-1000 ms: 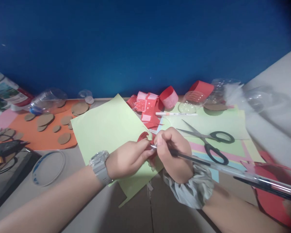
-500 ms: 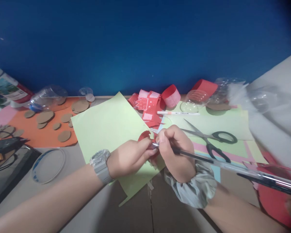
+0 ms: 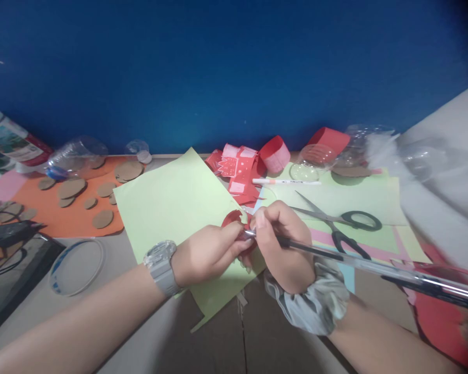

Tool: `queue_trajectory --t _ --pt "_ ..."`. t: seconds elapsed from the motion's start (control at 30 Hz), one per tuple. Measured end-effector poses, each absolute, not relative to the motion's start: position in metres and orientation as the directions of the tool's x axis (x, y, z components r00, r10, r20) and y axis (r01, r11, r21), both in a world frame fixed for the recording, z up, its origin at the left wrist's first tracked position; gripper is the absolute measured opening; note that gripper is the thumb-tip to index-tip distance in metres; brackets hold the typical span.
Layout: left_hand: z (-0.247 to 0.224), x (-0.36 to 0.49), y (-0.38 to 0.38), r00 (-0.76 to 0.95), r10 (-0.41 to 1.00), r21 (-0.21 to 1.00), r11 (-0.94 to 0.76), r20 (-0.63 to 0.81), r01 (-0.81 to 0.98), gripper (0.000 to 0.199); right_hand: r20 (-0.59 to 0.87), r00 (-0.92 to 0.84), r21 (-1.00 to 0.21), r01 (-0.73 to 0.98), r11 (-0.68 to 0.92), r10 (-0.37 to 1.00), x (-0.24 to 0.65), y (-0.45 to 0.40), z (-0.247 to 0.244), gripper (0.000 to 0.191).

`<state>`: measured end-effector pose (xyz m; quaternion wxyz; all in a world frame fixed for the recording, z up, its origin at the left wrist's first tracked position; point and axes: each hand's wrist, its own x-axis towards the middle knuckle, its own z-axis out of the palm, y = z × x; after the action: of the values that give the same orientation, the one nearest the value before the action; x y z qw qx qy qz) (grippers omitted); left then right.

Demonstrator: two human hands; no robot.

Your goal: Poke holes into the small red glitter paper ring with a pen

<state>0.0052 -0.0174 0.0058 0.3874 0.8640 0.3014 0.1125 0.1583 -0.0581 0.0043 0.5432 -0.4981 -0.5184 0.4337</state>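
My left hand (image 3: 212, 253), with a grey watch on its wrist, pinches a small curled piece of red paper (image 3: 231, 217) over the light green sheet (image 3: 171, 200). In my right hand (image 3: 284, 241) is a clear and black pen (image 3: 312, 250), its barrel slanting away to the right. The pen's silver tip touches the red paper at the fingertips of my left hand. Part of the red piece is hidden by my fingers. A grey-green scrunchie circles my right wrist.
Scissors (image 3: 339, 223) lie on coloured papers at the right, near a white marker (image 3: 286, 182). Red paper pieces (image 3: 242, 171) sit at the back. Cardboard discs (image 3: 72, 188) rest on orange paper (image 3: 62, 221) at the left, beside a plastic bottle (image 3: 78, 156) and a tape ring (image 3: 101, 259).
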Motion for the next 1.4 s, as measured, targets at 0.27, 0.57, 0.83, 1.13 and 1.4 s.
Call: queue_trajectory --t 0.27,0.57,0.83,1.13,1.4 --pt "0.0059 0.0054 -0.0172 0.799 0.600 0.776 -0.484 -0.041 0.403 0.026 0.127 0.092 -0.992 0.029 0.125 0.988 0.1567 -0.0578 0.0056 0.025" --pt "0.0069 0.0058 -0.0166 0.801 0.595 0.788 -0.458 -0.072 0.411 0.024 0.107 0.058 -0.994 0.032 0.105 0.993 0.1600 -0.0581 0.0059 0.023" --pt "0.0088 0.0060 -0.0171 0.805 0.587 0.807 -0.436 -0.080 0.398 0.024 0.141 0.066 -0.990 0.032 0.139 0.988 0.1597 -0.0565 0.0028 0.022" --pt "0.0077 0.0057 -0.0163 0.812 0.581 0.810 -0.450 -0.054 0.376 0.023 0.125 0.060 -0.992 0.012 0.124 0.990 0.1601 -0.0565 0.0013 0.022" --pt "0.0054 0.0050 -0.0164 0.816 0.577 0.818 -0.453 -0.034 0.354 0.022 0.067 0.052 -0.998 0.002 0.067 0.996 0.1598 -0.0570 0.0026 0.023"
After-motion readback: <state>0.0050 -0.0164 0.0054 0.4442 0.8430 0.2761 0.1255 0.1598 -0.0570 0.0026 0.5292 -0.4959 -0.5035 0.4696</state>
